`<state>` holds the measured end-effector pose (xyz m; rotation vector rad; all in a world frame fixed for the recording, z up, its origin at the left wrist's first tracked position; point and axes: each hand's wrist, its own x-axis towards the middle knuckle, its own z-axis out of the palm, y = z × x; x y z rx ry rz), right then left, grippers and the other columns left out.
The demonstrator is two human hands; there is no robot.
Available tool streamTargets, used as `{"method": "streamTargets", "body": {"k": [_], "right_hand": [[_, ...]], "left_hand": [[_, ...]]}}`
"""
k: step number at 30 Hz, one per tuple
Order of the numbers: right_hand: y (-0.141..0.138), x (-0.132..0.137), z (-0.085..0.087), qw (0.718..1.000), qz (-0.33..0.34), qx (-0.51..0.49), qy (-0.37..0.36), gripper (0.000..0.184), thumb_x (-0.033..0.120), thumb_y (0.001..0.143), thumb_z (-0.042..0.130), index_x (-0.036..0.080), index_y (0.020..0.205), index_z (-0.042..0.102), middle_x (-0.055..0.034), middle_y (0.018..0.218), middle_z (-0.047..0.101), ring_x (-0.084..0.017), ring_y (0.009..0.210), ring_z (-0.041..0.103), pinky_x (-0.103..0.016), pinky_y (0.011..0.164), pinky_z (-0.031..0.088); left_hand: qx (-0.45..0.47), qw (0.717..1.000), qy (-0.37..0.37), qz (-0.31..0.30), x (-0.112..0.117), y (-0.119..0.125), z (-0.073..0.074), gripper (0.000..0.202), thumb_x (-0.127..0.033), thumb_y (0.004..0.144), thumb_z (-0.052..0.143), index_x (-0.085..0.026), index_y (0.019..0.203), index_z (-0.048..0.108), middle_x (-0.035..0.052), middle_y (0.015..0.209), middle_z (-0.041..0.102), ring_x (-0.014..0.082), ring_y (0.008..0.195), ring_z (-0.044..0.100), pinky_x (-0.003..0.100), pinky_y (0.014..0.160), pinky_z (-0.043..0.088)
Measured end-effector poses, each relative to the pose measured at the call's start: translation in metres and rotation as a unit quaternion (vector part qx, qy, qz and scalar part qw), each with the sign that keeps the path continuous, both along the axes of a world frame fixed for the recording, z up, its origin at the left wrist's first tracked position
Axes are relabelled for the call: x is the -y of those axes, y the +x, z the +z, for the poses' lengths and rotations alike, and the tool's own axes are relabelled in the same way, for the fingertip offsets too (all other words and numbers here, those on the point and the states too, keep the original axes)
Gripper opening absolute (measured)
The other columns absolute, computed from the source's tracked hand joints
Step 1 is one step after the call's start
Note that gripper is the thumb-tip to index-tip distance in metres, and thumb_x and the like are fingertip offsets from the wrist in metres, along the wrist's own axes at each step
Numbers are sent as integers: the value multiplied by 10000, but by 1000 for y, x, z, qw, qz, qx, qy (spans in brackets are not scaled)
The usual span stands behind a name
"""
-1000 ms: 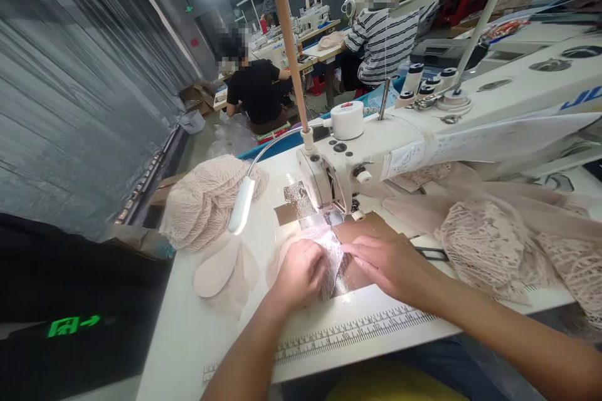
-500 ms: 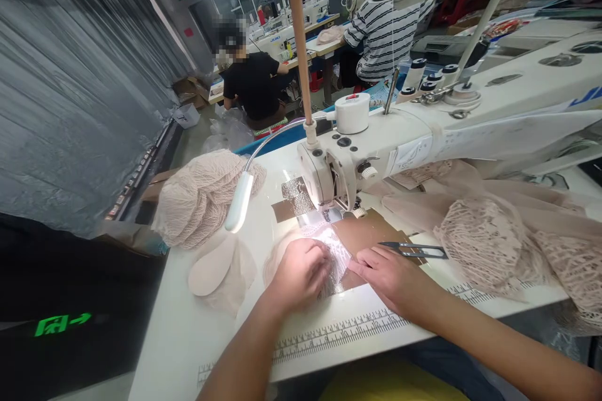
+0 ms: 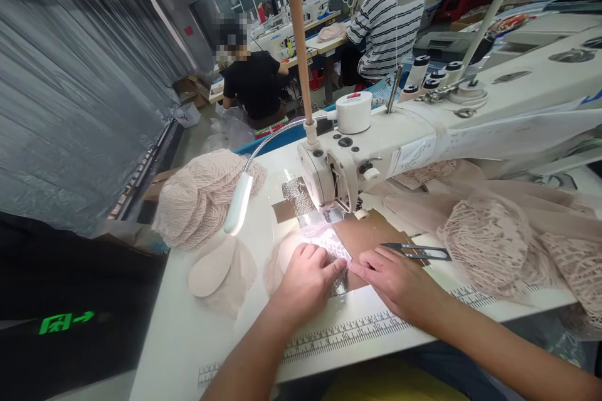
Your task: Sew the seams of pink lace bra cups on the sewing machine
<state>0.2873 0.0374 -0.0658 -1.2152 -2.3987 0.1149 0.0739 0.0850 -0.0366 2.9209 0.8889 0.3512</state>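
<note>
A pale lace piece (image 3: 325, 236) lies under the presser foot of the white sewing machine (image 3: 324, 169), brightly lit. My left hand (image 3: 305, 279) rests on its near left part, fingers bent over the fabric and thumb stretched toward the right corner. There my right hand (image 3: 395, 276) pinches the lace edge, its fingertips almost meeting my left thumb. Black thread snips (image 3: 418, 251) lie just beyond my right hand. A beige rounded cup-shaped piece (image 3: 285, 250) shows left of the lace, partly hidden by my left hand.
A lace stack (image 3: 202, 200) and a smooth beige pad (image 3: 211, 269) lie left. More lace (image 3: 489, 244) spreads right. A lamp (image 3: 239, 203) hangs over the table's left part. A printed ruler (image 3: 348, 333) runs along the front edge. Two people sit at machines behind.
My left hand has loosened from a closed bunch; its fingers now rest on the fabric with the thumb extended. My right hand stays at the lace corner. The view shifts slightly.
</note>
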Motion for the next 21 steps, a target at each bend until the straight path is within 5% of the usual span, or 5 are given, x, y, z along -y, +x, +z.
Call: {"method": "streamTargets", "body": {"k": [8, 14, 21], "right_hand": [[4, -3, -5, 999, -21, -26, 0, 340, 102, 912, 335, 170, 1102, 608, -67, 825, 562, -186, 751, 485, -291, 660, 372], [-2, -9, -7, 997, -47, 39, 39, 458, -37, 726, 383, 166, 1047, 640, -43, 731, 513, -172, 641, 449, -278, 556, 302], [-5, -8, 1, 997, -54, 44, 13, 445, -54, 691, 385, 148, 990, 645, -49, 738, 520, -176, 670, 465, -273, 581, 329]], "left_hand": [[10, 1000, -21, 2, 3, 1, -1, 326, -135, 910, 437, -206, 1191, 587, 67, 825, 561, 193, 784, 463, 366, 758, 424], [54, 998, -39, -13, 0, 2, 4, 319, -123, 893, 420, -194, 1145, 602, 93, 1044, 603, 216, 918, 521, 370, 796, 460], [5, 999, -30, 40, -7, 4, 8, 420, -143, 850, 444, -114, 1266, 499, 125, 1285, 542, 210, 825, 532, 360, 746, 513]]}}
